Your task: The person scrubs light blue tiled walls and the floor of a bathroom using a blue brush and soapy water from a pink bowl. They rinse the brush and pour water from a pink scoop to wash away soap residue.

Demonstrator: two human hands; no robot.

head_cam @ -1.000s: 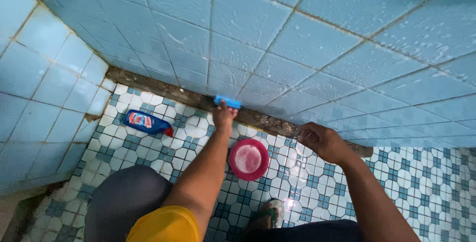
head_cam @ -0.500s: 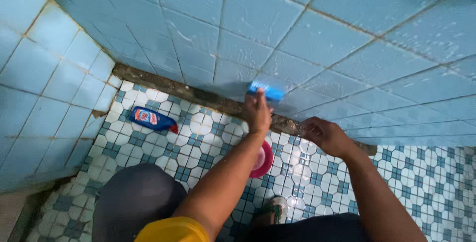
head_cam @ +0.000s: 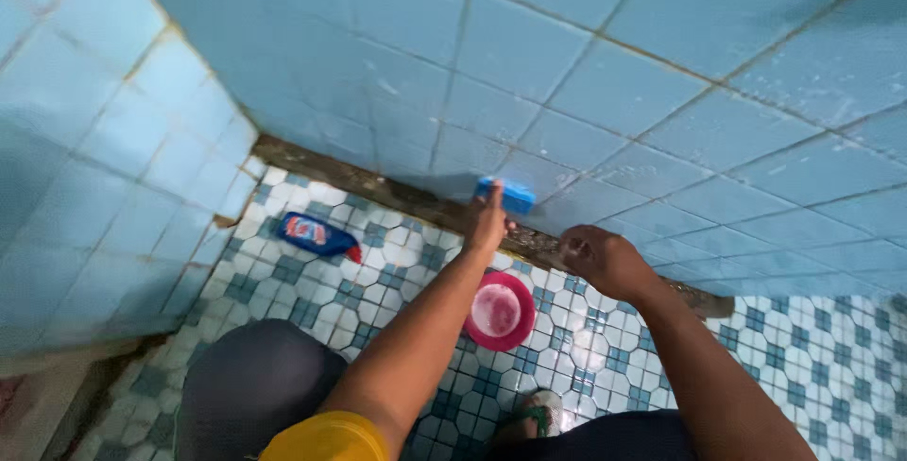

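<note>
Head view shows a person crouching over a floor of small white and blue tiles. A round pink bowl stands on this floor between the two arms, and inside it there is a whitish, foamy liquid. Well apart to the left, near the corner, a dark blue plastic bottle lies on its side; it has a red cap and a red and white label. The left hand is closed on a blue scrub brush, which presses on the low part of the light blue tiled wall. The right hand is loosely curled with nothing in it and rests at the dirty joint just beside the brush.
</note>
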